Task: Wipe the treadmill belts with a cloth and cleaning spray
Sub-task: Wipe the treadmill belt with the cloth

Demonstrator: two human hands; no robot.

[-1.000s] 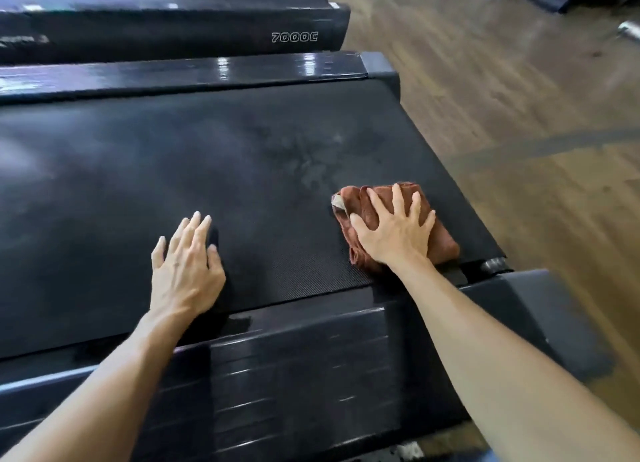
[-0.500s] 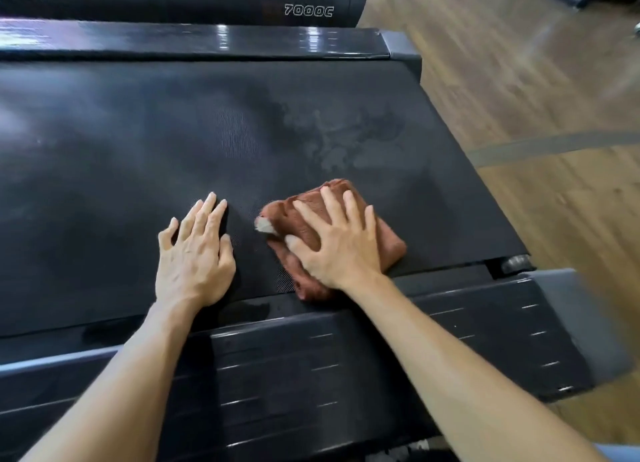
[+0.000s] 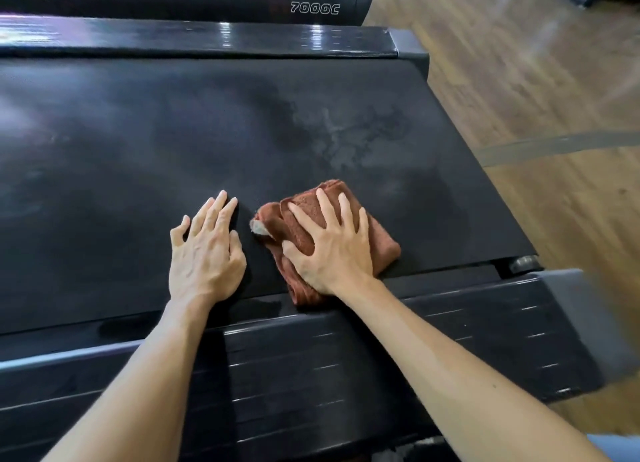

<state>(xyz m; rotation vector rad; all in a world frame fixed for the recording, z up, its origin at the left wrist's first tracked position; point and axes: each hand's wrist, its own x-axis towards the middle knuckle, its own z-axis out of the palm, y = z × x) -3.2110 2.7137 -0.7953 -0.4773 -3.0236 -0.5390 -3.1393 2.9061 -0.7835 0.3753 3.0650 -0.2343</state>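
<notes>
A black treadmill belt (image 3: 173,149) fills the middle of the view, with a pale damp smear (image 3: 346,139) on its far right part. A folded rust-brown cloth (image 3: 381,243) lies on the belt near its near edge. My right hand (image 3: 332,250) presses flat on the cloth with fingers spread. My left hand (image 3: 206,253) rests flat on the bare belt just left of the cloth, holding nothing. No spray bottle is in view.
The glossy black side rail (image 3: 346,350) runs along the near edge under my forearms, the far rail (image 3: 207,38) along the back. A second treadmill marked 7000C (image 3: 313,8) stands behind. Wooden floor (image 3: 536,97) lies to the right.
My right hand slid the cloth leftward along the belt's near edge, from near the right end to close beside my left hand. The left hand stayed flat on the belt.
</notes>
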